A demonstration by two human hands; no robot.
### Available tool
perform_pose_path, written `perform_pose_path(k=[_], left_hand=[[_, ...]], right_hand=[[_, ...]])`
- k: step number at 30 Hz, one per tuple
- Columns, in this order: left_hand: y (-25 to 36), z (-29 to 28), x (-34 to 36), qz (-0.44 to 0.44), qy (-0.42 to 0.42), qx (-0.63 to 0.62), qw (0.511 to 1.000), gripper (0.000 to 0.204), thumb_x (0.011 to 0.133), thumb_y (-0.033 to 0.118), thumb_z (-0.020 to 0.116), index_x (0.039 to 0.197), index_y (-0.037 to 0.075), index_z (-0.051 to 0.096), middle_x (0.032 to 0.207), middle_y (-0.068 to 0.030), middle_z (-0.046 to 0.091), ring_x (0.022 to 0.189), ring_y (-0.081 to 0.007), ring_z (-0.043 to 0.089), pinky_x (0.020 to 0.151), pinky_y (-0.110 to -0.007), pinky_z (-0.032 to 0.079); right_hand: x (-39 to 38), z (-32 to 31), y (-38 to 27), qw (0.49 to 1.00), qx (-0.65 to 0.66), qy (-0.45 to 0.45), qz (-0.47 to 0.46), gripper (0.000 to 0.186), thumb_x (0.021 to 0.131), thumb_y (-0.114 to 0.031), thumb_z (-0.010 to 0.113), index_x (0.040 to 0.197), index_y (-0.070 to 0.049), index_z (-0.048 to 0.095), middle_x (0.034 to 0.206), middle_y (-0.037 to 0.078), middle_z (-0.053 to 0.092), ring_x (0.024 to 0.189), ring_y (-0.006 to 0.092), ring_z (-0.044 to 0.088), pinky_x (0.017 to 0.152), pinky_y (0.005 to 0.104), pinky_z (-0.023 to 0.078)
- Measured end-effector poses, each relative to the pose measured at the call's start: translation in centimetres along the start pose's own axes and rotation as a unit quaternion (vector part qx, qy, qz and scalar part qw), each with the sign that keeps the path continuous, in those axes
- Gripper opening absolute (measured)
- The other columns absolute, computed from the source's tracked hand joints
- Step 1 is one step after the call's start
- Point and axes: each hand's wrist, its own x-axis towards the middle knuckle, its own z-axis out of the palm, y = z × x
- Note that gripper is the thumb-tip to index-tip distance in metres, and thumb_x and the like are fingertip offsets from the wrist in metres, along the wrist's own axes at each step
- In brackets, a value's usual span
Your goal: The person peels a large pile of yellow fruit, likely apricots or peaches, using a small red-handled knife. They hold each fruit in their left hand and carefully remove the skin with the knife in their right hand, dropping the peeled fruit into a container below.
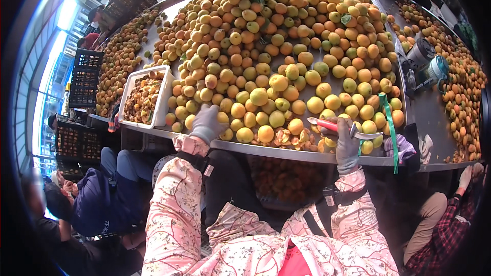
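My left hand (206, 124), in a grey glove, reaches in among the apricots at the table's near edge. Its fingers stretch forward beside an orange-yellow apricot (223, 117), partly hidden by the back of the hand. My gloved right hand (346, 146) is closed around a knife with a red handle (327, 124). The curved metal blade (367, 135) points to the right, over the apricots at the edge. Between my hands, torn apricot pieces (286, 138) lie along the rim. The large heap of apricots (245, 36) rises beyond both hands.
A white bin (168, 92) of apricot pieces stands at left. Green ribbon (391, 133) and purple striped cloth (401, 149) hang at the right edge. A teal-lidded jug (437, 69) stands by the divider. Black crates (84, 79) are at left; other people sit on both sides.
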Motion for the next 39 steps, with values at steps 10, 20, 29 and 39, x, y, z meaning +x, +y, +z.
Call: perform_pose_path(k=[10,20,29,39], left_hand=[[2.0,1.4,-3.3,0.118,-0.221,-0.871,0.421,0.055,0.090,0.035,0.057,0.134,0.004,0.041,0.118,-0.0077,0.057,0.103,-0.0219,0.059,0.084,-0.038,0.052],[11.1,4.9,-4.1,-0.019,-0.353,-0.892,0.282,0.042,0.092,0.040,0.053,0.127,0.016,0.051,0.105,-0.0025,0.063,0.087,-0.0195,0.059,0.071,-0.033,0.049],[10.5,6.6,-3.9,0.037,-0.358,-0.901,0.241,0.042,0.096,0.037,0.047,0.130,0.012,0.047,0.112,-0.0057,0.060,0.090,-0.0204,0.059,0.084,-0.037,0.048],[10.6,6.2,-4.2,0.088,-0.345,-0.893,0.275,0.045,0.096,0.034,0.049,0.134,0.012,0.041,0.114,-0.0049,0.058,0.094,-0.0193,0.057,0.088,-0.038,0.047]], right_hand=[[-0.4,0.2,-0.1,0.988,0.005,-0.130,0.088,0.045,0.092,-0.045,0.053,0.102,-0.002,0.054,0.072,0.009,0.064,0.059,0.0159,0.063,0.052,0.0258,0.051],[-0.1,0.7,5.8,0.995,-0.065,-0.065,0.024,0.027,0.099,-0.026,0.048,0.111,-0.002,0.055,0.089,0.002,0.061,0.074,0.0076,0.055,0.065,0.0224,0.047],[0.0,2.4,4.8,0.996,-0.027,-0.059,0.066,0.034,0.099,-0.037,0.044,0.102,-0.005,0.056,0.066,-0.001,0.053,0.057,0.0062,0.051,0.057,0.0226,0.049],[0.2,2.5,5.3,0.997,-0.026,-0.061,0.042,0.027,0.100,-0.027,0.044,0.105,-0.002,0.053,0.091,0.003,0.057,0.070,0.0057,0.052,0.082,0.0261,0.052]])
